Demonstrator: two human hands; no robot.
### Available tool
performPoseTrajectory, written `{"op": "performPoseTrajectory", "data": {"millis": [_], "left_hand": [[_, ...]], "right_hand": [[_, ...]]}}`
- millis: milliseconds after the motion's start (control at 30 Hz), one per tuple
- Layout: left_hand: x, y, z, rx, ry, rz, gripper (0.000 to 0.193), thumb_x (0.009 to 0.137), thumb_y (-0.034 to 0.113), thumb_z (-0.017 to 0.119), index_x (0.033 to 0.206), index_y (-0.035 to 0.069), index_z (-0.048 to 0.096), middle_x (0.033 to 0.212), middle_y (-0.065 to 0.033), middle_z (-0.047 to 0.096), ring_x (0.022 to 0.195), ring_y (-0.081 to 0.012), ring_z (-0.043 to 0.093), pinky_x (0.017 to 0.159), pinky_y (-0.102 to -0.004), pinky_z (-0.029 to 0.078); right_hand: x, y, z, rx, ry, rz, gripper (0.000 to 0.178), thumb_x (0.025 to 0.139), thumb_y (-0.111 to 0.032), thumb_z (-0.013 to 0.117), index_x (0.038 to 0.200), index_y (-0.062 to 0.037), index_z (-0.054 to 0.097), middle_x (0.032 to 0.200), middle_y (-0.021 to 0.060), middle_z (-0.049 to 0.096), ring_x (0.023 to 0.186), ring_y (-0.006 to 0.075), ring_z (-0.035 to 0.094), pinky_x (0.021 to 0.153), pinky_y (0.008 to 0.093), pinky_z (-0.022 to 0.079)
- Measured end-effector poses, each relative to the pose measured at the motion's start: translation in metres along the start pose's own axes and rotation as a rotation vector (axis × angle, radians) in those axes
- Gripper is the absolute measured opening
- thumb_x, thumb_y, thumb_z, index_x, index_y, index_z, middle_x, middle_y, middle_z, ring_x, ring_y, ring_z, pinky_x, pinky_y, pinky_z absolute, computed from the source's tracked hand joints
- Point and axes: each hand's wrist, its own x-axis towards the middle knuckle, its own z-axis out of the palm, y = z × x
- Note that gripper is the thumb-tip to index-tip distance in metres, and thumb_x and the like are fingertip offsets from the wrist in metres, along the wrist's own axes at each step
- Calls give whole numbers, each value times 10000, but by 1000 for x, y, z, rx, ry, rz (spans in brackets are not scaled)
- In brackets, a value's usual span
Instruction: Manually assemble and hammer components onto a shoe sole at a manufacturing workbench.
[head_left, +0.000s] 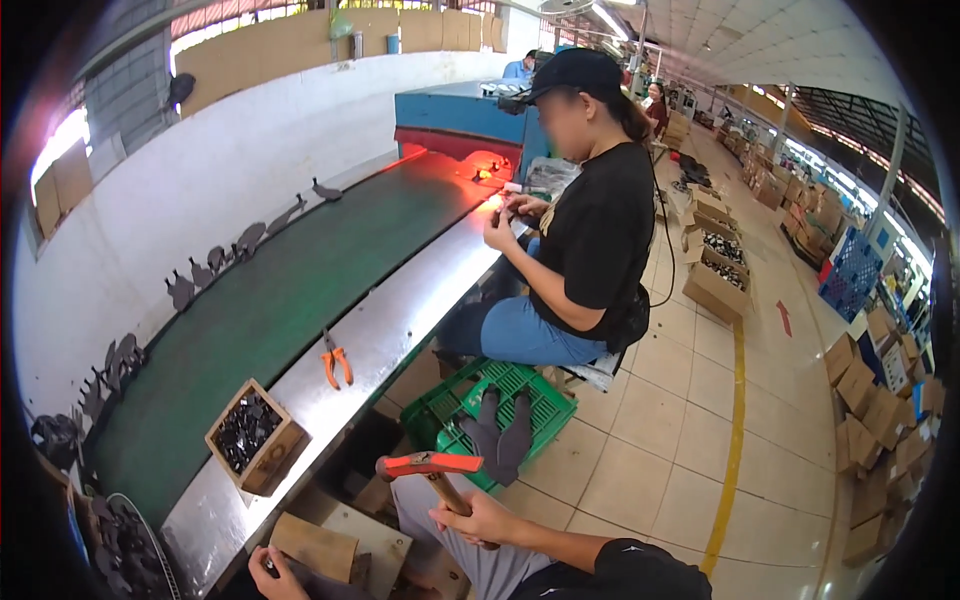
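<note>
Hammer (428, 466), its orange-red head raised level and its wooden handle clenched in the right hand (478, 519), hangs above the worker's lap at the near end of the line. The fist is closed tight low on the handle, knuckles up, with the head out to the left of it and clear of everything beneath. The left hand (272, 574) is down at the bottom edge, fingers curled around something small and dark that is too hidden to name, just beside a tan wooden block (315, 546) resting on a pale board (385, 545). By the look of it this is the lifted part of a hammering stroke, and the next move would call for a short, square drop onto whatever the left hand steadies by the block, with those fingers kept out of the way. The two hands are apart, the hammer higher and to the right of the block.

Beyond them a steel bench edge (400, 320) runs beside a green conveyor belt (270, 310), carrying orange-handled pliers (336, 360) and a small wooden box (255, 436) of dark pieces. Dark cut shapes stand along the belt's far side. A green plastic crate (530, 395) with grey shoe parts sits on the tiled floor, next to a co-worker in a black shirt (600, 230) seated at the bench, both hands busy near a blue machine (465, 120) glowing red.
</note>
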Motion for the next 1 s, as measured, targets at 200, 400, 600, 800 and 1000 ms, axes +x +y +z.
{"op": "performPoseTrajectory", "data": {"millis": [200,400,600,800,1000], "left_hand": [[100,25,44,-57,-56,314,253,957,103,570,1164,-42,588,1087,-186,639,1046,-313,602,925,-386,454],[202,-12,81,500,-201,601,167,872,90,640,1003,-11,661,1053,-203,653,982,-347,608,850,-408,485],[202,17,86,174,-310,416,204,729,50,767,903,-4,673,760,-154,688,714,-309,672,678,-402,521],[218,2,96,225,-296,512,169,743,21,748,894,6,676,813,-158,677,781,-301,669,711,-390,517],[231,-6,98,321,-266,515,120,755,60,748,853,17,695,877,-161,665,849,-330,656,759,-421,521]], "right_hand": [[18,28,3,-25,120,-600,246,949,-257,682,860,-32,640,601,-16,579,573,140,559,566,293,448],[14,28,5,-233,72,-748,228,914,-200,704,843,14,672,664,140,635,564,219,593,586,334,464],[2,40,8,-155,70,-659,253,920,-242,700,860,4,696,665,97,661,596,174,615,612,304,472],[0,36,12,-113,70,-555,233,936,-227,686,850,-11,673,701,25,645,666,95,581,638,290,464],[2,34,16,6,61,-571,145,941,-134,672,873,-50,576,732,-13,558,723,87,560,671,275,457]]}}
